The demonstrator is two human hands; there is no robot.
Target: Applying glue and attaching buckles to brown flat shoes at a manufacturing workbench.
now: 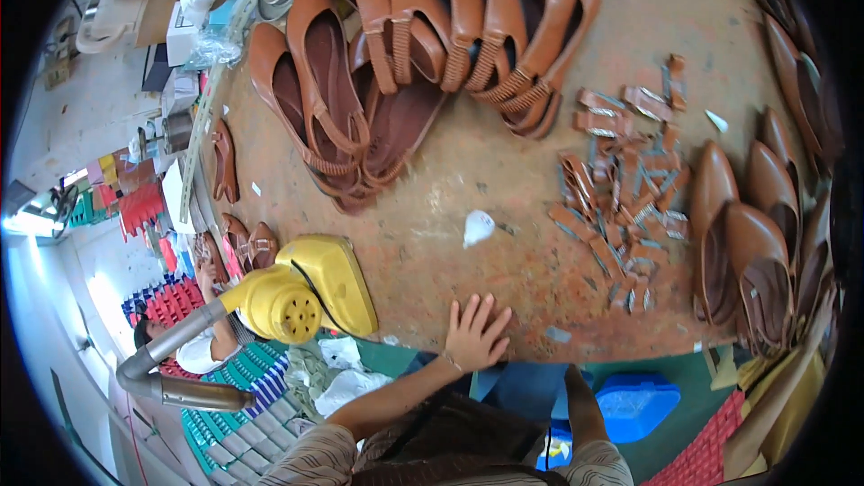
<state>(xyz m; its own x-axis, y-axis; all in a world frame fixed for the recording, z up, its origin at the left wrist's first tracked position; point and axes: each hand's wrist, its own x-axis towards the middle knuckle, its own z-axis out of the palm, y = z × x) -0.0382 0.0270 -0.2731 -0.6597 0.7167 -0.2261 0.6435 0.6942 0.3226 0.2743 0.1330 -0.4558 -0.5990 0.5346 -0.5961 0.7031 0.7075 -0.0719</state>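
Note:
My left hand (477, 335) lies flat on the near edge of the worn wooden table (423, 256), fingers spread, holding nothing. Of my right arm, only the forearm (585, 409) shows, down by the table's edge; its hand is hidden. Beyond my left hand lies a small white drop-shaped piece (478, 228). To the right is a heap of brown straps with metal buckles (621, 202). A row of brown slingback shoes (414, 45) leans together at the far side. More brown pointed shoes (713, 234) stand at the right edge.
A yellow hot-air blower (310, 292) with a bent metal pipe stands at the table's left corner. Below the table edge sits a blue plastic container (637, 407). Another person's arm (783, 396) is at the right. A person in white (207, 351) sits at the left.

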